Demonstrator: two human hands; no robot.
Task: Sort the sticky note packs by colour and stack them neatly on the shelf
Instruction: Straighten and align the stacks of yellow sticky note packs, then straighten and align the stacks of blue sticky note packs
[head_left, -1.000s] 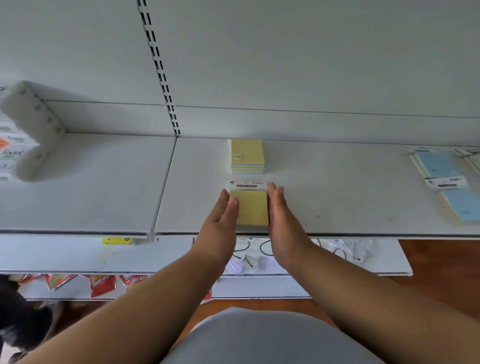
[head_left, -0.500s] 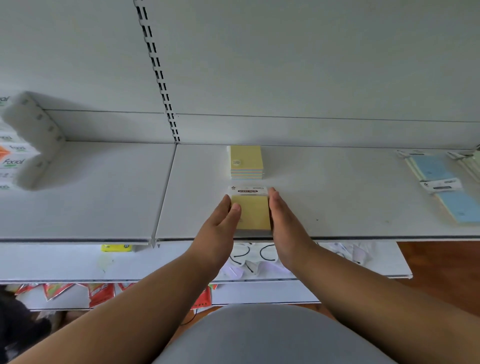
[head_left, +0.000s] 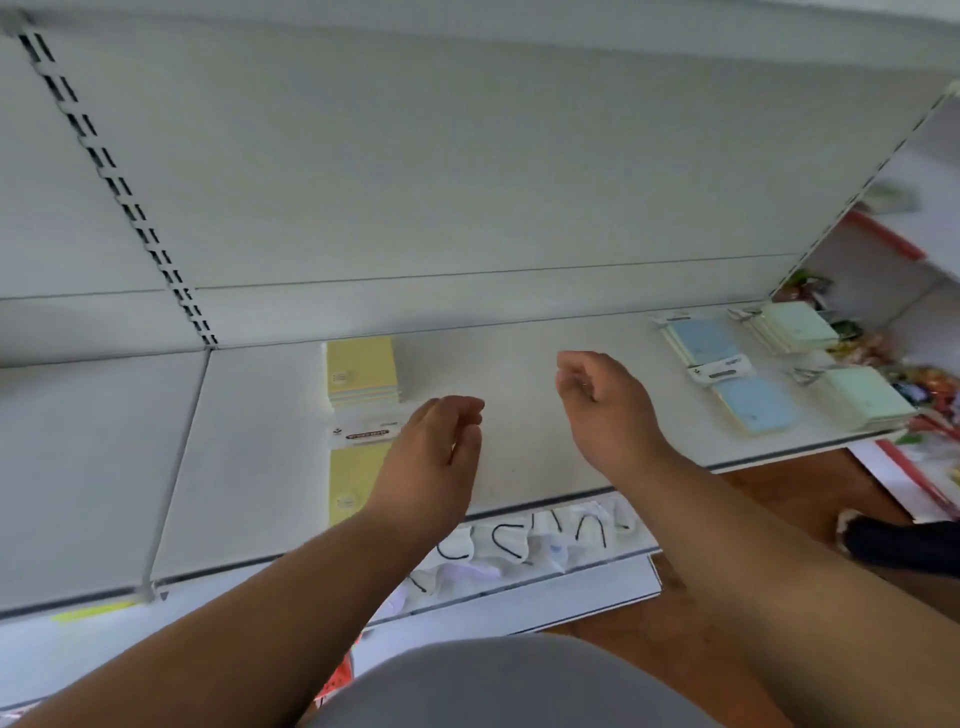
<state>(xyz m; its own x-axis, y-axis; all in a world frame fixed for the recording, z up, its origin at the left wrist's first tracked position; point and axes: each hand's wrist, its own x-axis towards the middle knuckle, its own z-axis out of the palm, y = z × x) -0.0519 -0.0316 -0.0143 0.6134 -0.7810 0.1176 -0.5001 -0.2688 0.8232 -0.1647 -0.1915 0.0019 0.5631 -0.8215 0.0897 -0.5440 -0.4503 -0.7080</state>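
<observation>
Nearest, at about 6 o'clock, both forearms reach over the shelf (head_left: 545, 364) edge. The left hand (head_left: 434, 457) hangs just above the board with its fingers loosely curved and nothing in them; it hides the right edge of the front yellow pack (head_left: 353, 480), and whether it touches that pack cannot be told. The right hand (head_left: 605, 402), toward 1 o'clock from the left, is raised clear of the shelf, fingers relaxed and slightly bent, holding nothing and well apart from any pack. The front yellow pack lies flat near the shelf lip with its white header card pointing back. Just behind it, at 11 o'clock from the left hand, sits the yellow stack (head_left: 362, 371), squared up close to the back panel. Far off at 2 o'clock lie the blue packs (head_left: 727, 374), one behind the other and loosely fanned, and beyond them, at the shelf's right end, the green packs (head_left: 831, 364) likewise. By the look of it the yellows are gathered, though the front pack is not yet on the stack; blue and green are grouped by colour but appear still to need neat stacking.
</observation>
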